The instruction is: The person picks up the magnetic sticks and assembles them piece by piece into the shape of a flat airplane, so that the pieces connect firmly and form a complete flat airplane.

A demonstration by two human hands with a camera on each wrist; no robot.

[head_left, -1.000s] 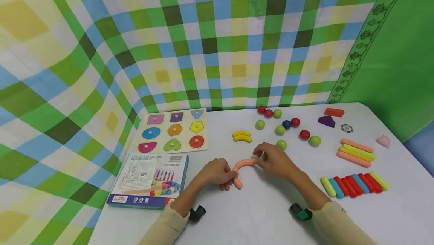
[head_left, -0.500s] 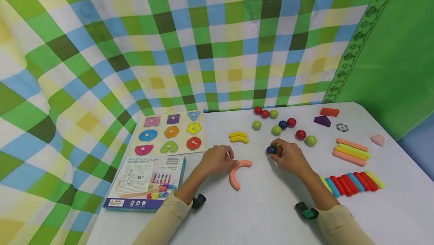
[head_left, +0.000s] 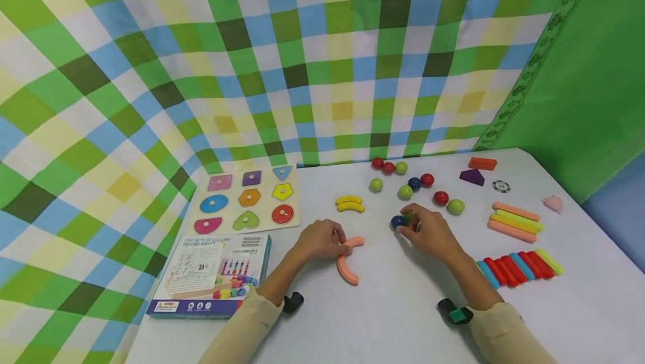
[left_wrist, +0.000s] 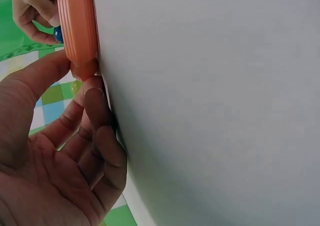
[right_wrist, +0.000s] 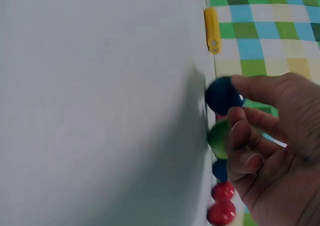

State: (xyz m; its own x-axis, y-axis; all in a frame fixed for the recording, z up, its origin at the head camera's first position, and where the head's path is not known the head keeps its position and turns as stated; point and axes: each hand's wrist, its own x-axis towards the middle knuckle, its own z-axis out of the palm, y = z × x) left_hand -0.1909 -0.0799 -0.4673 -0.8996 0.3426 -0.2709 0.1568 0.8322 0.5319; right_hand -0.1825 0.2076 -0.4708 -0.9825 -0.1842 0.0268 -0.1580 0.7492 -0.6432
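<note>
The fingers of our left hand pinch one end of a peach arc on the tabletop, a second peach arc showing just beyond them. With our right hand we grip a blue ball, fingers closed on it, near two yellow arcs.

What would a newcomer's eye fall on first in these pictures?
Probably the bright checked cloth hanging behind the table. Then, mid-table, the left hand at the curved pink pieces, and the right hand pinching a dark blue ball, with red and green balls beyond.
</note>
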